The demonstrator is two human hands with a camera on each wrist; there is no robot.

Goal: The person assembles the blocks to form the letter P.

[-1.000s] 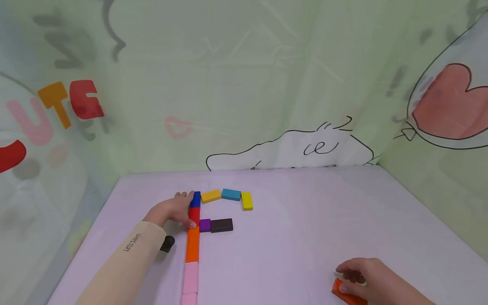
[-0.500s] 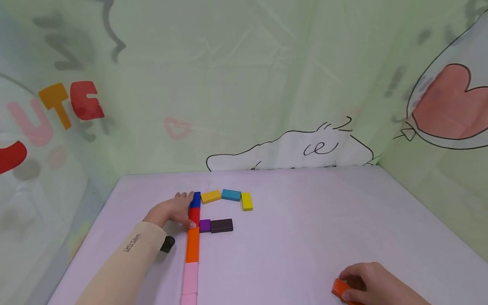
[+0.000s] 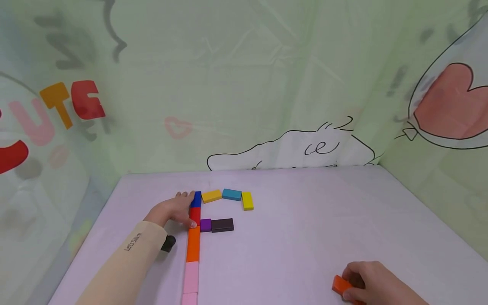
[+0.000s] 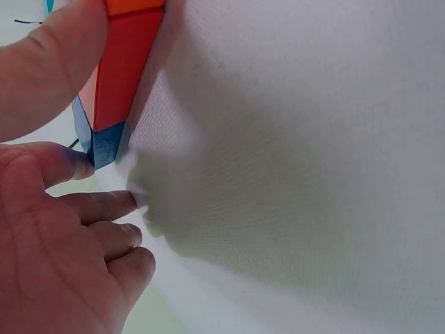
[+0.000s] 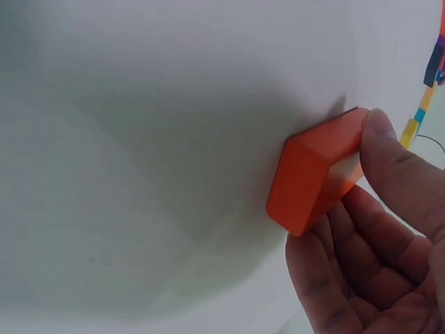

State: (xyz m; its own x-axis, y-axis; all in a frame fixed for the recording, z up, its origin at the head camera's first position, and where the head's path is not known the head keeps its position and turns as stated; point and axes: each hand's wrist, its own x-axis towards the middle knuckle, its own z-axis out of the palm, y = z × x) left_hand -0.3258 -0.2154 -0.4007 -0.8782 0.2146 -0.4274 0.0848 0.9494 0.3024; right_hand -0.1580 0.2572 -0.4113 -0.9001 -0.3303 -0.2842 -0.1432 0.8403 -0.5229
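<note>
A row of blocks runs toward me on the left: blue, red, long orange and pink. My left hand rests against its far end with fingers mostly straight. The thumb touches the red block near the orange one, and the index fingertip touches the blue block, as the left wrist view shows. At the lower right, my right hand pinches a loose orange block between thumb and fingers. One end of it shows in the head view; the hand covers the rest.
Yellow-orange, teal and yellow blocks curve right from the blue one. Purple and dark blocks extend from the red one. A black object shows beside the left sleeve. Printed curtains surround the pale table.
My right hand has closed its fingers around the loose orange block, which has shifted very slightly. The left hand and the row of blocks stay where they were.
</note>
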